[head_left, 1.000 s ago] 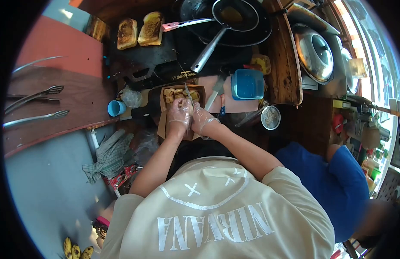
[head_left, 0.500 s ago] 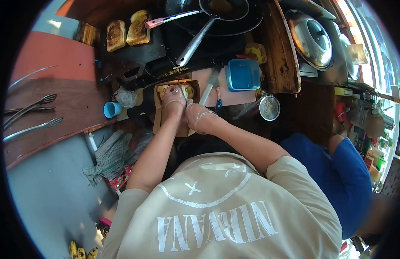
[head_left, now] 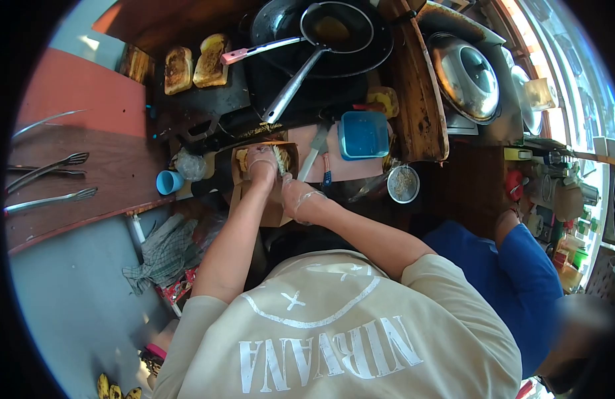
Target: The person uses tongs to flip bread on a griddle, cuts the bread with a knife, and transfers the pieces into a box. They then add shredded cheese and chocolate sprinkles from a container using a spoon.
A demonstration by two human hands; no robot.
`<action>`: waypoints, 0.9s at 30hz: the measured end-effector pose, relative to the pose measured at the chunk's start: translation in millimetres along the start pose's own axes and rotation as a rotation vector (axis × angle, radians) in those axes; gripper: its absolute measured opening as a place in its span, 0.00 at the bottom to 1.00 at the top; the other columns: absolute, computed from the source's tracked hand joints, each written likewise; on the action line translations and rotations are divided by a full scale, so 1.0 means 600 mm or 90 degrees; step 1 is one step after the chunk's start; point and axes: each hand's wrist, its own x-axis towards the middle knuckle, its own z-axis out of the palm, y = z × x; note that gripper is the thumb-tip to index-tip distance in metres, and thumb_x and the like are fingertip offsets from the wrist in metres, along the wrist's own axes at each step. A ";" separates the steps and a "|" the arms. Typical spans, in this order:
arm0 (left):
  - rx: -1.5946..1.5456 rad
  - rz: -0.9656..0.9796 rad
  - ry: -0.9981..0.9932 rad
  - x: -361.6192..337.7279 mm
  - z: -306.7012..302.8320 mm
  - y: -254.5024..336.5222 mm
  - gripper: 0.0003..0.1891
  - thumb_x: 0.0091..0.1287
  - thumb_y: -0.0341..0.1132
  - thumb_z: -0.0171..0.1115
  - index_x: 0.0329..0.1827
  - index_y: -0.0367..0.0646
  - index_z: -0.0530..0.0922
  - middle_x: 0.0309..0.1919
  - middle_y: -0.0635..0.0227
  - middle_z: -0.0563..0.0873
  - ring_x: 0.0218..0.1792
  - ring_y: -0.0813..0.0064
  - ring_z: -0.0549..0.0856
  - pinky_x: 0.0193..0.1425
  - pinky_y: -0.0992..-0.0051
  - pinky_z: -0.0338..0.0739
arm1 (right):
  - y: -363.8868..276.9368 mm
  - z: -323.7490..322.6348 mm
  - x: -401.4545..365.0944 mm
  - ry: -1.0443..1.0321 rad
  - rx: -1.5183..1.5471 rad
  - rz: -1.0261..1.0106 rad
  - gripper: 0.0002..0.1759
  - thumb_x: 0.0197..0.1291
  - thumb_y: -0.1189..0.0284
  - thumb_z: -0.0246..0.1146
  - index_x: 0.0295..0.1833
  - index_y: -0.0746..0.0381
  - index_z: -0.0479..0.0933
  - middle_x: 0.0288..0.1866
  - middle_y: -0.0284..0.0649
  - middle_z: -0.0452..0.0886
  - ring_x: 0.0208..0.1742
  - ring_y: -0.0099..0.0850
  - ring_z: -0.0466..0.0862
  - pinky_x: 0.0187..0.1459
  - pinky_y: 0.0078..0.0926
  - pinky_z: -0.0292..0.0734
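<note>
A brown cardboard box lies open in front of me, with browned, yellowish pieces of food inside. My left hand, in a clear plastic glove, reaches into the box. Its fingers are curled down at the food, and their tips are hidden. My right hand, gloved too, is closed at the box's near right side. From it a pale, bristly brush-like thing points up beside my left hand. Its handle is covered by my fingers. A knife lies just right of the box.
Right of the knife stands a blue plastic container, with a metal bowl nearer me. Toasted bread lies on the griddle, beside a wok. At left are tongs and a blue cup. Another person's blue sleeve is close at right.
The view has shifted slightly, so the box and counter sit a little lower and to the left. Both hands stay at the box, and the pale bristly thing now shows more.
</note>
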 end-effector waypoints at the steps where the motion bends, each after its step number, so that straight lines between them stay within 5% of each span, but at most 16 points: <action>1: -0.025 0.035 0.007 -0.006 -0.006 0.016 0.18 0.67 0.39 0.54 0.48 0.33 0.82 0.45 0.47 0.87 0.49 0.49 0.85 0.54 0.61 0.75 | -0.003 -0.009 -0.005 0.028 0.070 0.022 0.14 0.55 0.68 0.64 0.44 0.65 0.86 0.40 0.49 0.86 0.41 0.43 0.86 0.42 0.36 0.80; 2: 0.046 0.067 0.002 -0.019 -0.019 0.029 0.17 0.68 0.39 0.54 0.48 0.34 0.82 0.44 0.47 0.87 0.49 0.50 0.85 0.53 0.60 0.76 | -0.002 -0.017 -0.011 0.056 0.135 0.049 0.14 0.56 0.70 0.63 0.46 0.63 0.84 0.39 0.48 0.86 0.37 0.41 0.87 0.39 0.37 0.81; 3: 0.177 0.127 -0.004 0.039 0.007 -0.086 0.17 0.69 0.39 0.54 0.48 0.35 0.83 0.45 0.47 0.87 0.49 0.50 0.85 0.53 0.58 0.76 | -0.006 0.000 -0.019 0.219 0.255 -0.016 0.12 0.54 0.69 0.63 0.43 0.61 0.83 0.37 0.45 0.85 0.34 0.39 0.86 0.37 0.39 0.81; 5: 0.127 0.095 -0.101 0.025 -0.049 -0.028 0.18 0.69 0.42 0.56 0.47 0.35 0.84 0.45 0.45 0.87 0.49 0.50 0.85 0.53 0.57 0.77 | -0.024 0.071 0.030 0.514 0.194 -0.073 0.09 0.54 0.68 0.60 0.39 0.60 0.79 0.35 0.45 0.84 0.34 0.41 0.85 0.35 0.42 0.80; 6: 0.028 0.012 -0.099 -0.013 -0.085 0.038 0.19 0.69 0.43 0.55 0.46 0.35 0.84 0.45 0.46 0.87 0.49 0.51 0.85 0.54 0.57 0.77 | -0.022 0.018 -0.008 0.417 0.220 -0.070 0.10 0.56 0.68 0.59 0.41 0.60 0.79 0.36 0.46 0.84 0.35 0.43 0.85 0.35 0.42 0.80; 7: -0.140 -0.023 -0.029 0.006 -0.068 -0.015 0.17 0.72 0.40 0.53 0.47 0.34 0.82 0.43 0.48 0.87 0.44 0.55 0.86 0.52 0.59 0.77 | -0.025 0.023 -0.003 0.390 0.347 -0.046 0.11 0.54 0.68 0.60 0.41 0.61 0.80 0.35 0.49 0.84 0.36 0.43 0.85 0.38 0.41 0.80; 8: -0.117 0.030 -0.031 0.041 -0.065 -0.068 0.18 0.72 0.42 0.53 0.51 0.34 0.80 0.45 0.50 0.85 0.46 0.57 0.84 0.53 0.61 0.77 | -0.030 0.037 0.006 0.421 0.266 -0.016 0.06 0.49 0.74 0.62 0.30 0.64 0.82 0.30 0.49 0.83 0.32 0.46 0.83 0.34 0.42 0.78; 9: 0.068 0.084 0.091 0.059 -0.057 -0.161 0.18 0.72 0.42 0.55 0.53 0.35 0.79 0.47 0.51 0.84 0.47 0.61 0.83 0.54 0.64 0.75 | -0.041 -0.007 -0.001 0.187 0.181 0.025 0.09 0.52 0.74 0.62 0.34 0.69 0.83 0.32 0.54 0.83 0.32 0.45 0.84 0.34 0.39 0.79; 10: -0.076 0.001 0.025 0.003 -0.083 -0.081 0.18 0.73 0.44 0.55 0.53 0.36 0.78 0.48 0.52 0.83 0.49 0.62 0.81 0.57 0.65 0.74 | -0.035 -0.015 0.011 0.151 0.168 0.051 0.13 0.56 0.73 0.61 0.39 0.72 0.83 0.35 0.58 0.83 0.36 0.46 0.86 0.38 0.37 0.81; 12: -0.540 -0.089 -0.100 0.013 -0.053 -0.222 0.19 0.73 0.46 0.54 0.54 0.37 0.77 0.48 0.56 0.82 0.48 0.62 0.81 0.57 0.64 0.73 | -0.033 0.020 0.050 0.155 0.305 0.156 0.13 0.54 0.73 0.63 0.42 0.70 0.83 0.37 0.56 0.85 0.41 0.48 0.86 0.45 0.40 0.80; 13: -0.580 -0.147 -0.141 0.007 -0.047 -0.246 0.18 0.75 0.44 0.53 0.56 0.39 0.75 0.47 0.62 0.82 0.48 0.65 0.80 0.57 0.64 0.74 | -0.031 0.029 0.065 0.144 0.453 0.245 0.15 0.52 0.73 0.65 0.46 0.67 0.83 0.40 0.54 0.86 0.46 0.50 0.86 0.51 0.42 0.80; 14: 0.032 -0.020 -0.138 -0.086 -0.104 -0.086 0.16 0.75 0.41 0.53 0.58 0.41 0.73 0.47 0.63 0.81 0.47 0.66 0.80 0.57 0.66 0.74 | -0.027 -0.027 0.021 0.131 0.544 0.230 0.17 0.51 0.76 0.66 0.50 0.67 0.81 0.47 0.58 0.84 0.53 0.50 0.85 0.56 0.41 0.79; 17: -0.301 -0.088 -0.148 -0.111 -0.091 -0.069 0.18 0.74 0.40 0.51 0.60 0.38 0.71 0.48 0.59 0.81 0.45 0.64 0.81 0.54 0.66 0.76 | -0.010 -0.047 0.017 0.044 0.502 0.135 0.23 0.50 0.77 0.67 0.55 0.67 0.79 0.54 0.60 0.82 0.55 0.49 0.84 0.56 0.40 0.79; 21: -0.324 -0.059 -0.127 -0.044 -0.063 -0.136 0.17 0.73 0.37 0.50 0.58 0.36 0.74 0.48 0.57 0.83 0.45 0.64 0.83 0.52 0.67 0.77 | -0.020 -0.073 -0.005 0.132 0.576 0.208 0.21 0.51 0.75 0.68 0.53 0.69 0.80 0.51 0.59 0.84 0.54 0.49 0.85 0.56 0.39 0.79; 23: 0.048 0.059 -0.075 -0.004 -0.061 -0.150 0.16 0.67 0.35 0.53 0.50 0.35 0.83 0.50 0.49 0.85 0.48 0.52 0.86 0.54 0.63 0.80 | -0.020 -0.030 0.036 0.142 0.556 0.190 0.20 0.53 0.73 0.67 0.51 0.71 0.79 0.48 0.60 0.84 0.51 0.49 0.86 0.52 0.39 0.80; 27: 0.084 0.156 -0.101 0.018 -0.073 -0.138 0.15 0.65 0.34 0.52 0.44 0.36 0.85 0.46 0.49 0.87 0.46 0.51 0.87 0.54 0.61 0.81 | -0.014 -0.053 0.027 0.104 0.502 0.113 0.15 0.55 0.72 0.65 0.45 0.72 0.81 0.44 0.58 0.85 0.49 0.49 0.87 0.48 0.40 0.81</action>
